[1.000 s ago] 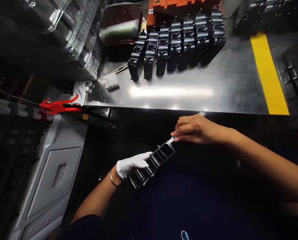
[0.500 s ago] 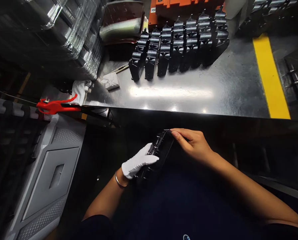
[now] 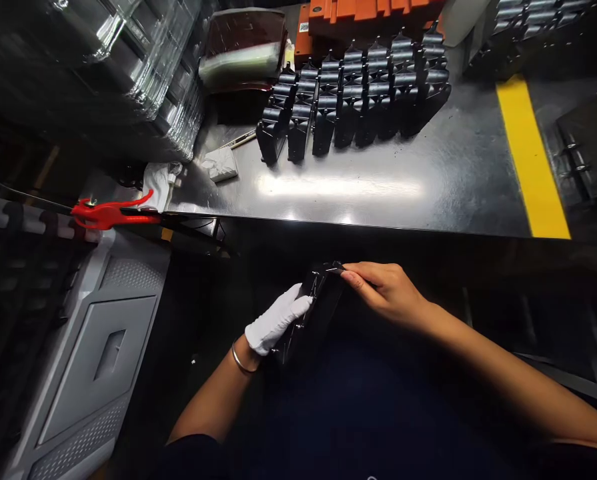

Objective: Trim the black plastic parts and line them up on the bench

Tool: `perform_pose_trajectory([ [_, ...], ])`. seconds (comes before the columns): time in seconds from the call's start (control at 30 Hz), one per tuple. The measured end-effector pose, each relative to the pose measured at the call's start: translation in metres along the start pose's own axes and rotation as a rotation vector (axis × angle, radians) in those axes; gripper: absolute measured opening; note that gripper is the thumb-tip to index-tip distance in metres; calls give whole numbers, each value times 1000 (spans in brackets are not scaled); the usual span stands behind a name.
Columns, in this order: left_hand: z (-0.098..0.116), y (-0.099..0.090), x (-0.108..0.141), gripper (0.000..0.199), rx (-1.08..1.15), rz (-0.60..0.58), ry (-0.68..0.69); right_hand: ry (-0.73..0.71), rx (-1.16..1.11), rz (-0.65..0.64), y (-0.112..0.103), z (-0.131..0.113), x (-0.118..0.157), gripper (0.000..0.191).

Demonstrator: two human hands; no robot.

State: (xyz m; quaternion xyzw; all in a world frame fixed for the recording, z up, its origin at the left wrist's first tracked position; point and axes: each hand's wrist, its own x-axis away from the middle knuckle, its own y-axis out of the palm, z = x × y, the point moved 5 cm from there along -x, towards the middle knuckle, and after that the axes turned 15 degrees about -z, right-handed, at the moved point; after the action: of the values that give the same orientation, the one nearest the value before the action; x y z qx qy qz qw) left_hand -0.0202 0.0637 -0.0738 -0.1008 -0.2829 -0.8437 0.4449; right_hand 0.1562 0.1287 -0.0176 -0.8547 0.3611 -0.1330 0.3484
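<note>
A glossy black plastic part point(image 3: 321, 300) is held up in front of my body, below the table's front edge. My left hand point(image 3: 279, 320), in a white glove, is closed round its left side with the thumb on top. My bare right hand point(image 3: 385, 287) pinches the part's upper end between thumb and fingers. The part is tilted, its upper end toward the right. Its lower end fades into the dark clothing, so its full shape cannot be made out.
Rows of black ribbed parts point(image 3: 353, 93) stand on the metal table point(image 3: 338, 193). Behind them is an orange fixture point(image 3: 373, 17). A red air gun point(image 3: 111, 213) hangs at the left above a grey crate point(image 3: 101, 360). Yellow tape point(image 3: 533, 160) crosses the table at right.
The black part has turned slightly in my hands, and my left thumb has shifted on it. My right hand stays at its upper end. The view has moved slightly.
</note>
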Motion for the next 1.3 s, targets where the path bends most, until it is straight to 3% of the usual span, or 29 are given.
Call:
perform_pose_trajectory([
  [0.13, 3, -17, 4, 70, -317, 418, 50, -11, 104, 77, -16, 2, 1, 29],
  [0.23, 5, -17, 11, 77, -518, 538, 146, -41, 279, 14, -16, -1, 1, 42],
  [0.37, 2, -12, 17, 70, -614, 526, 279, -108, 355, -35, -14, -6, 1, 48],
  [0.53, 0, -13, 18, 72, -558, 503, 320, -196, 405, -74, -17, -13, 2, 52],
  [0.77, 4, -10, 11, 72, -504, 286, 235, -337, 398, -78, -19, -19, 4, 49],
  [0.93, 3, -7, 6, 72, -394, 189, 181, -345, 404, -100, -19, -18, 6, 49],
  [1.2, 2, -7, 4, 76, -355, 195, 102, -336, 352, -54, -18, -20, 5, 51],
  [1.3, 4, -6, 1, 62, -281, 224, 70, -374, 391, -24, -16, -23, 7, 52],
])
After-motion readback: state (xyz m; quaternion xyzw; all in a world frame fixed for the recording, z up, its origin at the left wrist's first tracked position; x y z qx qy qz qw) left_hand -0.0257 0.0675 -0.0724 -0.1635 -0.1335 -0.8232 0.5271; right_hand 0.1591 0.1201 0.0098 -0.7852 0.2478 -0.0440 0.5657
